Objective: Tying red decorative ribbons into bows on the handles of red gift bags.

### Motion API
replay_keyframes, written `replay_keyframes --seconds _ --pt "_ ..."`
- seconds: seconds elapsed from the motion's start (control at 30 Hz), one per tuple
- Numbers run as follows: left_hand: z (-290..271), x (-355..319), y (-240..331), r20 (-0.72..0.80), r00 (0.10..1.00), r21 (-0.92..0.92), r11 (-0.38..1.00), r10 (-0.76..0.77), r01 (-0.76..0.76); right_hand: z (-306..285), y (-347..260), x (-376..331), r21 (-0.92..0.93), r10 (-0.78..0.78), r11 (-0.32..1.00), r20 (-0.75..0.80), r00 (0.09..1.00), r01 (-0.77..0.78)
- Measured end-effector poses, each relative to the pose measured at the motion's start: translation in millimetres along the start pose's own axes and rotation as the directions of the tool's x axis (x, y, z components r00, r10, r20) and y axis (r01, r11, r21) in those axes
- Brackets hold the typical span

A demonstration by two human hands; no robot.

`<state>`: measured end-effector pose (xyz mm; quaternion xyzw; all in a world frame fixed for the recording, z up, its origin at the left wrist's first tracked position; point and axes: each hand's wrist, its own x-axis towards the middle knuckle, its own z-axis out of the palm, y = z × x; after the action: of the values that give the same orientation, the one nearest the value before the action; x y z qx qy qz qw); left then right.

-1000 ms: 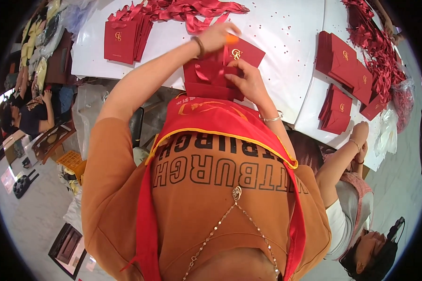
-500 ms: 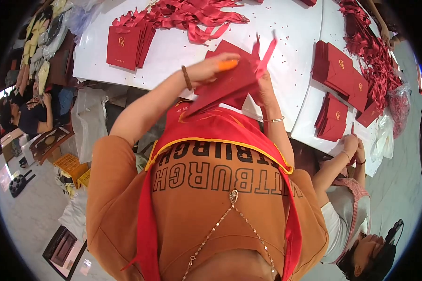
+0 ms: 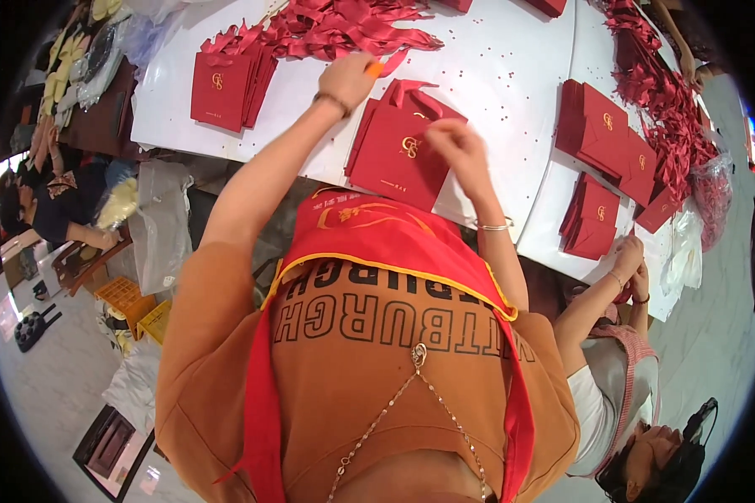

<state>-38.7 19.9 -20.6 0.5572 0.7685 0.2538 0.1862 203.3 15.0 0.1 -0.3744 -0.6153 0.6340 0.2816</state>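
A red paper bag (image 3: 394,163) with a gold emblem and a ribbon handle (image 3: 415,94) lies in front of me on top of other red bags, near the table's front edge. My left hand (image 3: 346,84), with an orange cover on one fingertip, reaches to the edge of a tangled heap of red ribbons (image 3: 344,29). Its fingers are pinched together at a ribbon strip (image 3: 394,64). Over the right side of the bag is my right hand (image 3: 464,151), slightly blurred, its fingers loosely bent and apart, with nothing seen in them.
A stack of red bags (image 3: 222,88) stands at the left on the white table (image 3: 512,109). More red bags (image 3: 600,126) and a ribbon heap (image 3: 658,109) lie at the right. Beside me a co-worker's hands (image 3: 629,260) are at the table edge. Yellow crates (image 3: 126,302) sit on the floor.
The bag that was tilted in my hands now lies flat, emblem up. My left hand has moved away to the ribbon heap; my right hand has let go of the ribbon handle.
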Motion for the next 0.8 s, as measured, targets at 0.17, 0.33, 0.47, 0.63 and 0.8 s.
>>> replay_keyframes --seconds 0.17,0.33,0.47,0.63,0.8 --pt "25.9 49.4 15.8 0.023 0.999 0.357 0.933 0.032 -0.038 29.8 -3.6 15.2 -0.343 -0.183 0.904 0.232 0.956 0.256" --pt "12.8 59.2 -25.9 0.094 0.97 0.123 0.964 0.225 -0.235 26.3 13.5 29.5 -0.672 -0.493 0.587 0.145 0.858 0.451" --pt "-25.6 35.0 -29.3 0.076 0.994 -0.396 0.917 0.08 -0.043 19.5 19.5 34.5 -0.67 -0.427 0.621 0.147 0.892 0.407" --pt "-102.7 4.6 -4.3 0.083 0.996 -0.938 0.338 0.007 0.076 19.7 15.0 38.8 -0.719 -0.381 0.558 0.223 0.897 0.415" --pt "-166.8 -14.5 13.2 -0.082 0.996 -0.962 0.264 -0.024 -0.073 23.1 12.9 47.1 -0.78 -0.216 0.509 0.295 0.931 0.365"
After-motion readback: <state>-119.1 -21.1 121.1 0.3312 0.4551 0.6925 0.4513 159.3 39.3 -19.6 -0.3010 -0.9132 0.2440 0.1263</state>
